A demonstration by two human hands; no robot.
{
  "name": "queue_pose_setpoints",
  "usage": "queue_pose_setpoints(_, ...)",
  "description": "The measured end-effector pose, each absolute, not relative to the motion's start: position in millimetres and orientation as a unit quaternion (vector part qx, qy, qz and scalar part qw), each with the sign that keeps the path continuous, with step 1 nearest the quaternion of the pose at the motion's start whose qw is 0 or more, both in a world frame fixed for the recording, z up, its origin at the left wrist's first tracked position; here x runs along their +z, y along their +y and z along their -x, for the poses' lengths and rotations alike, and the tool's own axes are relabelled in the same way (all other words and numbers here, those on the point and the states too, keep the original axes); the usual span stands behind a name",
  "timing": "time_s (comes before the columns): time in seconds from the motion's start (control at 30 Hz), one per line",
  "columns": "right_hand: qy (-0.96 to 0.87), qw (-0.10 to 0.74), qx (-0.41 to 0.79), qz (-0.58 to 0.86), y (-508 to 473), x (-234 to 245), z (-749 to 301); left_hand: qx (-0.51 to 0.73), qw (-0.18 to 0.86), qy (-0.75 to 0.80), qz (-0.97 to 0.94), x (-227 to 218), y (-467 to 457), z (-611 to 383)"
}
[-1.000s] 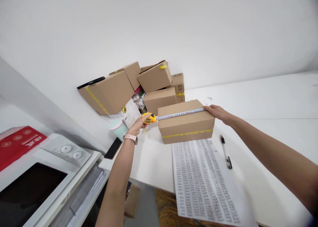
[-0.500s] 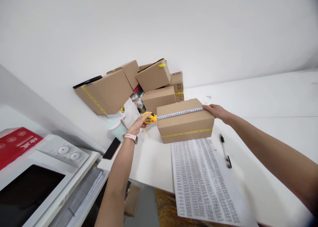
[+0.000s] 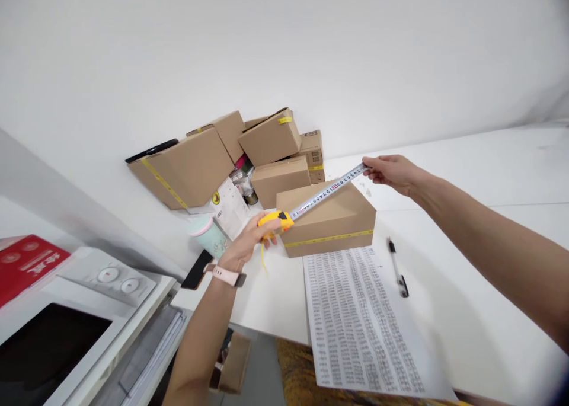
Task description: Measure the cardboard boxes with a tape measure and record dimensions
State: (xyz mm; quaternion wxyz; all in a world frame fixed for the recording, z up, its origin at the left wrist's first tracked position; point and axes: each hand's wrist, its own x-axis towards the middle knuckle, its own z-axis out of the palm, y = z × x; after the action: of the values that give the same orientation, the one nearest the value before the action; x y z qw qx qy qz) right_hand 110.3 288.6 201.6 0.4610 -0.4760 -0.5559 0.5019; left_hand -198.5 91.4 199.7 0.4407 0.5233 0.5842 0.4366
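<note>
Head view. The left hand (image 3: pixel 249 243) is closed round the yellow case of a tape measure (image 3: pixel 275 219), just off the near left corner of the cardboard box (image 3: pixel 329 222), which lies on the white table (image 3: pixel 489 264). The white blade (image 3: pixel 326 191) slants from the case up and rightward over the box's top. Its far end is lifted clear of the box, but whether the near end brushes the top edge is hard to tell. The right hand (image 3: pixel 391 172) pinches the blade's tip between thumb and fingertips, above and beyond the box's far right corner. The tip itself is hidden inside that grip. This arm is cut off at the picture's edge.

A printed sheet (image 3: pixel 360 323) lies just in front of the box, its rows too small to read, and its near end reaches past the table's edge. A pen (image 3: pixel 397 269) lies near the box's right front corner. Behind the box and to its left, a pile of cartons (image 3: pixel 195 166) leans on the wall, with packets among them that cannot be made out. A mint cup (image 3: pixel 208 234) stands left of the box, and a dark phone (image 3: pixel 198 269) beside it is partly covered by the left wrist. Farther left, a white machine (image 3: pixel 89 311) and a red carton (image 3: pixel 26 267) are both cut off.
</note>
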Motion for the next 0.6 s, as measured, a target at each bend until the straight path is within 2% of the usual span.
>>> queue_pose_setpoints(0.1, -0.586, 0.460, 0.510, 0.431, 284.2, 218.1, -101.9, 0.381, 0.604, 0.470, -0.519, 176.3, 59.4, 165.8)
queue_pose_setpoints(0.23, -0.651, 0.423, 0.491, 0.395, 284.4, 206.5, -74.0, 0.393, 0.776, 0.290, -0.399, 129.9, 38.6, 110.8)
queue_pose_setpoints(0.37, -0.702, 0.400, 0.399, 0.434, 293.2, 178.3, -46.0, 0.478, 0.769, 0.289, -0.312, 121.0, 46.9, 60.8)
queue_pose_setpoints(0.6, -0.778, 0.337, 0.262, 0.460, 324.0, 153.8, -23.5, 0.499, 0.734, 0.428, -0.172, 162.1, 97.6, 34.4)
